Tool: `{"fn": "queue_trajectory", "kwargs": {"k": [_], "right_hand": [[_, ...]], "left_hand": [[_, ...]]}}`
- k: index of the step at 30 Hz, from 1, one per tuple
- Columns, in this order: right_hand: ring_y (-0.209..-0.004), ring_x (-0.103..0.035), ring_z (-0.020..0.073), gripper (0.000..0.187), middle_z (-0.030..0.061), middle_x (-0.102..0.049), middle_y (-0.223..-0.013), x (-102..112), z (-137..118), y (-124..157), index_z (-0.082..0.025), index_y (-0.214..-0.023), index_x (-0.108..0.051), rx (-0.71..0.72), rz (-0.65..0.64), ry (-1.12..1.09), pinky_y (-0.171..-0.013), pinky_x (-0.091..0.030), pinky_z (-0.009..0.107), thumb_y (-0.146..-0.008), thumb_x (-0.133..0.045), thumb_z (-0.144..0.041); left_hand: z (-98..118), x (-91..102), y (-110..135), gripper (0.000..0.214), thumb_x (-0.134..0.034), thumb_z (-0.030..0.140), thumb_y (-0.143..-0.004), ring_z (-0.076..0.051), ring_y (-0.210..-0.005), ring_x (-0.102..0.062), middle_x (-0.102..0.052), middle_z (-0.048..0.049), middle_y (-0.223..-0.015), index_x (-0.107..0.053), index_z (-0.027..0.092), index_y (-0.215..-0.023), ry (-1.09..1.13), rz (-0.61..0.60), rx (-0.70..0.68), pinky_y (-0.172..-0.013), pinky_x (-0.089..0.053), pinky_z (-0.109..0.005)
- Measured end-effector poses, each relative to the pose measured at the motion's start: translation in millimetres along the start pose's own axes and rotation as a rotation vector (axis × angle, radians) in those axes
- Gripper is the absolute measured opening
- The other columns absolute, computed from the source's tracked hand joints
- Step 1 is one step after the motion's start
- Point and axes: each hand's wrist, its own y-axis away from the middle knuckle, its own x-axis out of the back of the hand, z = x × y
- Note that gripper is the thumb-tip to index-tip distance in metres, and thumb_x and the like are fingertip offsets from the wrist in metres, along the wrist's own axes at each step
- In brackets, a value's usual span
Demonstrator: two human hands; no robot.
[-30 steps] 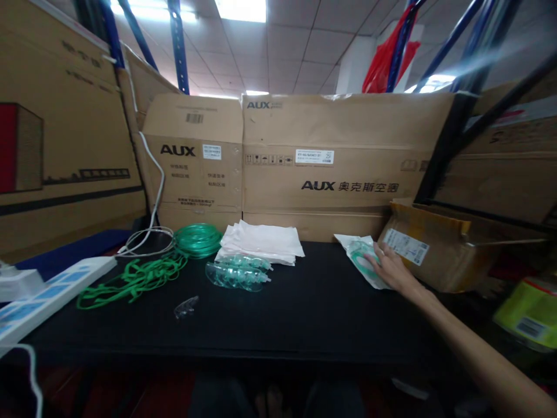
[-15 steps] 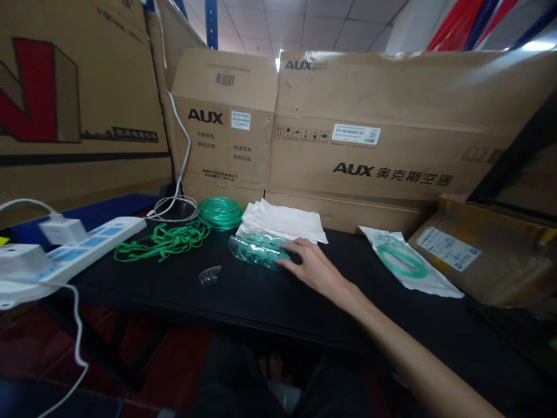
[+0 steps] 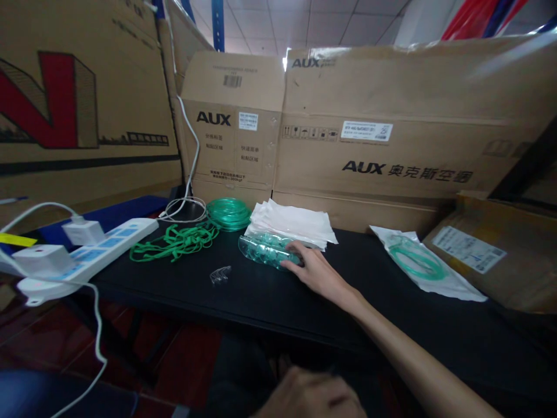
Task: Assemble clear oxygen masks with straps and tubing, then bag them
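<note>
A clear plastic bundle point(image 3: 265, 251) with a green tint lies on its side on a black table point(image 3: 183, 299), just left of the right hand point(image 3: 319, 274). It looks like a bagged, lumpy row of see-through shapes, shiny and crinkled. The right hand's fingers point(image 3: 296, 248) lie over its right end, slightly curled and not clenched, though whether they grip it I cannot tell. The left hand point(image 3: 308, 397), blurred at the bottom edge, is well below the table, its state unclear. Touching the bundle's far side is a stack of white bags point(image 3: 291, 223). Further left are a coil of green tubing point(image 3: 228, 213) and a tangle of green cord point(image 3: 174, 244). To the hand's right lies a white packet point(image 3: 418, 261) holding green tubing.
</note>
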Motion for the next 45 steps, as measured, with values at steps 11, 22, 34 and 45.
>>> {"fn": "queue_trajectory", "kwargs": {"k": [11,22,34,45], "right_hand": [[-0.111,-0.073,0.0323,0.037,0.0137,-0.079,-0.119,-10,-6,0,-0.019,-0.125,-0.073,-0.007,0.123,-0.102,-0.1,-0.054,0.046,-0.09,-0.075,-0.028],[-0.104,-0.075,0.0288,0.035,0.0118,-0.078,-0.119,-3,-13,26,-0.021,-0.12,-0.069,-0.06,0.32,-0.383,-0.099,-0.057,0.046,-0.09,-0.07,-0.04],[-0.1,-0.075,0.0246,0.049,0.0092,-0.08,-0.106,21,-15,102,-0.019,-0.111,-0.072,-0.343,0.195,-0.849,-0.091,-0.061,0.034,-0.083,-0.078,-0.059],[-0.103,-0.074,0.0259,0.04,0.0056,-0.078,-0.106,17,-9,107,-0.024,-0.114,-0.073,-0.315,0.128,-0.784,-0.094,-0.059,0.038,-0.087,-0.077,-0.053]], "left_hand": [[-102,128.3,-27,0.04,-0.059,0.011,-0.099,-0.029,-0.135,-0.058,-0.065,-0.0131,-0.143,-0.059,0.017,-0.138,-0.548,0.38,0.389,-0.113,-0.048,-0.048],[-104,147.1,-25,0.038,-0.055,0.023,-0.103,-0.026,-0.137,-0.058,-0.064,-0.0112,-0.146,-0.059,0.019,-0.141,-0.572,0.351,0.385,-0.116,-0.047,-0.044],[-96,184.9,70,0.058,-0.06,0.069,-0.091,-0.029,-0.126,-0.066,-0.071,-0.0072,-0.135,-0.072,0.027,-0.129,-0.407,0.223,0.64,-0.114,-0.049,-0.046],[-97,196.2,48,0.058,-0.059,0.07,-0.092,-0.029,-0.115,-0.068,-0.071,-0.0077,-0.126,-0.073,0.028,-0.13,-0.385,0.076,0.655,-0.102,-0.055,-0.043]]}}
